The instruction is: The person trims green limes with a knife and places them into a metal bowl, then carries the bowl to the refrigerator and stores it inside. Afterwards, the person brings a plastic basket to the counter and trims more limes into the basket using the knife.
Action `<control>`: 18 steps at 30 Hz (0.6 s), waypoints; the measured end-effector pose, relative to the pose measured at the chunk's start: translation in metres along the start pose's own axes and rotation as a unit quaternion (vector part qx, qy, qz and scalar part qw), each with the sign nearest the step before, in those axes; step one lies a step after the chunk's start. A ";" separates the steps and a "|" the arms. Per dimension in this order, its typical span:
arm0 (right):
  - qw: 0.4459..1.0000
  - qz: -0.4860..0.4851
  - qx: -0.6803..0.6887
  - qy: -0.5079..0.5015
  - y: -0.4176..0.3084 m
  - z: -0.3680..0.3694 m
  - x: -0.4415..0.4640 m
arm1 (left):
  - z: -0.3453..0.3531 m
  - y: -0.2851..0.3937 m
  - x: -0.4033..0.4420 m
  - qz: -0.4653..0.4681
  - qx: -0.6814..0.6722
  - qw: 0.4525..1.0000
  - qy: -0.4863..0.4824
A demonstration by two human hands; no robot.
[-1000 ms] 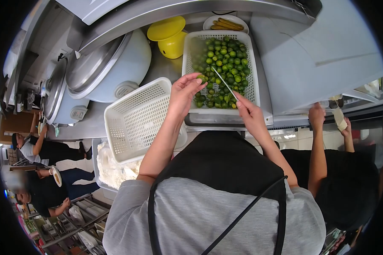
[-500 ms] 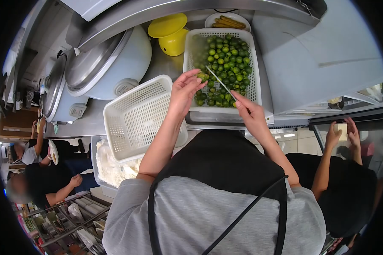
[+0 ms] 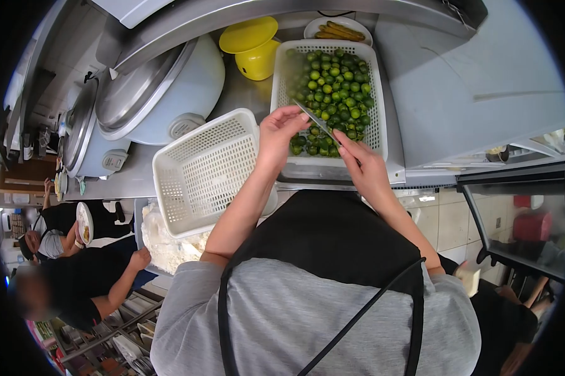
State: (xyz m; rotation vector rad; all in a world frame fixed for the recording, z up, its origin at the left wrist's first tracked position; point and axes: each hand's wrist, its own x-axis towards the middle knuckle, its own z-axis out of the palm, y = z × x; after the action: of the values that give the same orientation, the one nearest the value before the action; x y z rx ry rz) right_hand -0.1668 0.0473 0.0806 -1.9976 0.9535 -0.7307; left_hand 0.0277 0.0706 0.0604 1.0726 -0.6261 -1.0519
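Note:
Several small green citrus fruits (image 3: 339, 88) fill much of a white perforated basket (image 3: 381, 106). My right hand (image 3: 361, 164) grips a knife (image 3: 319, 123), its blade pointing up and left to the fingertips of my left hand. Over the basket's lower left corner, my left hand (image 3: 279, 136) is closed, thumb against fingers; whatever it pinches is hidden behind the fingers and blade. A second white perforated basket (image 3: 201, 175), with nothing inside, lies tilted left of my left forearm.
Two large cookers (image 3: 170, 94) stand at left, near a yellow container (image 3: 256, 61). Behind the fruit is a plate (image 3: 310, 28) with brown sticks. A tub of white material (image 3: 163, 241) sits below the tilted basket. Co-workers (image 3: 76, 282) are at left, another person (image 3: 498, 319) at lower right.
The knife blade has moved left and down to my left fingertips, and the green fruit there is no longer visible. The co-worker at right has moved down and away from the opened door.

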 end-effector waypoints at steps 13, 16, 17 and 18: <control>0.995 -0.041 0.094 0.001 0.012 0.002 -0.007 | -0.006 0.001 0.009 0.047 0.049 0.997 0.018; 0.996 -0.014 0.086 0.003 0.008 0.003 -0.004 | 0.001 0.000 0.004 0.046 0.049 0.997 0.024; 0.997 -0.012 0.075 0.008 0.007 0.003 -0.001 | 0.005 -0.002 0.000 0.029 0.069 0.997 0.002; 0.997 -0.012 0.075 0.008 0.005 0.002 0.002 | 0.006 -0.002 -0.002 0.012 0.091 0.996 -0.020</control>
State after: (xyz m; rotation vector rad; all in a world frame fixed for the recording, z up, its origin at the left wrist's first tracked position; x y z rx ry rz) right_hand -0.1662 0.0448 0.0755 -1.8770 0.8595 -0.8077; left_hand 0.0212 0.0696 0.0607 1.2008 -0.7757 -1.0127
